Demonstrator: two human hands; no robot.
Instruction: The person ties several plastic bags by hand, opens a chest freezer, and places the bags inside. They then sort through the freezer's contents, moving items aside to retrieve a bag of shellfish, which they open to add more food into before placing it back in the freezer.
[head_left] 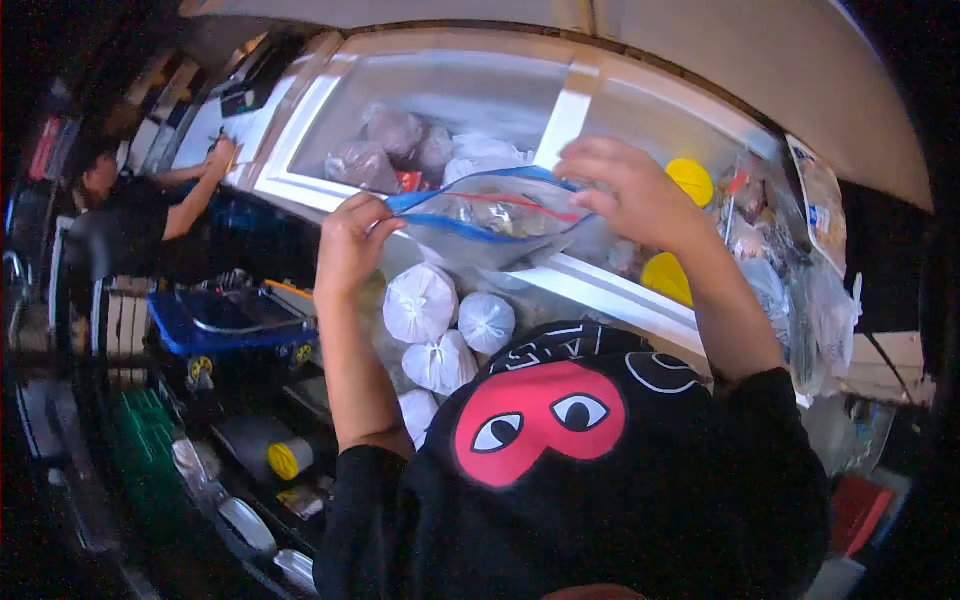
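Observation:
A clear zip-top bag [470, 247] with a blue-and-red zip edge hangs between my two hands, its mouth spread apart. Something pale and crinkled shows inside it, too blurred to name. At the left corner, my left hand [350, 238] pinches the blue edge between thumb and fingers. My right hand [622, 190] grips the opposite corner, fingers curled over the rim. Below the bag, several knotted white plastic bags [420, 303] sit close together. Behind it, more filled bags [362, 166] lie within the white frame [566, 112] of what looks like a chest freezer.
Yellow lids [689, 182] and plastic-wrapped packs [765, 290] are at the right. To the left stands a blue wheeled case [230, 322], with a green crate [147, 425] lower down. Another person [120, 225] works at a white surface at the far left.

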